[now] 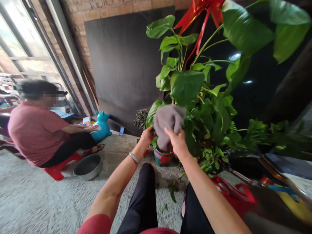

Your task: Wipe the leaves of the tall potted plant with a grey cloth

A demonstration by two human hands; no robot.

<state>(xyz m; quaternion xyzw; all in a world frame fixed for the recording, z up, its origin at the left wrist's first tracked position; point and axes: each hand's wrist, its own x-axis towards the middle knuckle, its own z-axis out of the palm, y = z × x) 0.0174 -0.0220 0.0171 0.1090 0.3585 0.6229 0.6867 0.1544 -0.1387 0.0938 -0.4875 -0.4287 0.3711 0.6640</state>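
Note:
My right hand point(178, 142) is closed on a grey-brown cloth point(168, 125), thumb on top. The cloth is bunched, slightly blurred, and held against the lower part of a large leafy green plant point(187, 86). At the cloth's left edge, my left hand point(147, 136) is closed, fingertips pinched beside a broad green leaf point(153, 112). Whether they grip the leaf or the cloth's edge is hidden. Below the cloth stands a green and red plant pot point(162, 158). A red ribbon bow point(203, 13) hangs at the top of the plant.
At left, a person point(39, 133) in a pink shirt sits on a red stool point(58, 167) beside a grey basin point(88, 167). A teal animal-shaped toy point(102, 126) and a phone point(121, 131) are near the dark panel point(126, 65). A red bag point(240, 191) lies at right; fallen leaves point(172, 191) dot the floor.

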